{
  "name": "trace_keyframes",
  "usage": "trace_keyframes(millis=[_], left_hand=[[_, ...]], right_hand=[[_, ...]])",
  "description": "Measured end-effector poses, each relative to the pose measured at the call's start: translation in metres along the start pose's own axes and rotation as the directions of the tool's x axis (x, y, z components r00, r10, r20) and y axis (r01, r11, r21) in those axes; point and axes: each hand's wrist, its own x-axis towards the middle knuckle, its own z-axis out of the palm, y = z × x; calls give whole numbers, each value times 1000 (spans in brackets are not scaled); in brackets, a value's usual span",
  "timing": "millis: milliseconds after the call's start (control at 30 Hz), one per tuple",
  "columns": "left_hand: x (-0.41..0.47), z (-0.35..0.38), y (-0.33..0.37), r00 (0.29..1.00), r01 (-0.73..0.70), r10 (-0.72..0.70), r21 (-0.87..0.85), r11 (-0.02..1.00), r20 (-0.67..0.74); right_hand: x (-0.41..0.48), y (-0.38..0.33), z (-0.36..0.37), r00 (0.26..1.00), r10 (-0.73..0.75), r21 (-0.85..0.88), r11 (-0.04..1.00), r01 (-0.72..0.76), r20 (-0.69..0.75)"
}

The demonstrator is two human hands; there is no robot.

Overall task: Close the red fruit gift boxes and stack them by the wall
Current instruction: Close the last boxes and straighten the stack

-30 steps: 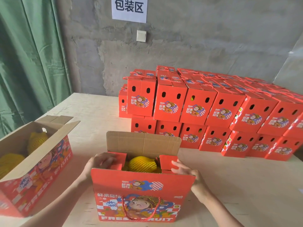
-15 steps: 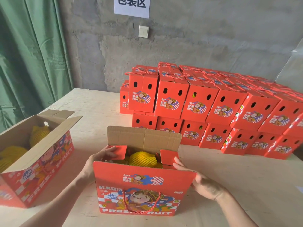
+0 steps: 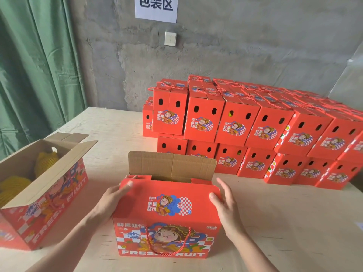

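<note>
**Both hands flattening a flap over the near box**

The left fingers (image 3: 125,186) are lying nearly straight and close together on the left end of the front flap (image 3: 169,203), pressing it down. The right fingers (image 3: 224,187) are stretching out straight and together along the flap's right end, with the thumb touching its edge. Neither the left hand (image 3: 112,201) nor the right hand (image 3: 224,205) is gripping anything.

The flap is lying folded over the top of the box (image 3: 169,238), which is standing on the table (image 3: 294,222) right in front of the person. Its rear flap (image 3: 170,165) is standing upright, showing its brown inside, and a red rope handle (image 3: 167,242) is hanging down the front.

To the left, apart from it, an open box (image 3: 45,195) is sitting with netted yellow fruit (image 3: 46,161) inside. Farther back, closed boxes are forming a two-layer stack (image 3: 255,130) against the concrete wall (image 3: 235,55).
</note>
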Motion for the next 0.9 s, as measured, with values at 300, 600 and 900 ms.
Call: trace_keyframes(millis=[300,600,900], left_hand=[[-2,16,-5,873,-383,479,474,793,-96],[-11,37,0,775,-341,574,940,27,264],[-6,38,0,883,-357,287,928,-107,373]], right_hand=[[2,6,14,928,-325,-759,552,344,184],[6,-6,20,857,-72,-784,372,497,510],[13,-2,33,840,-110,-728,448,520,532]])
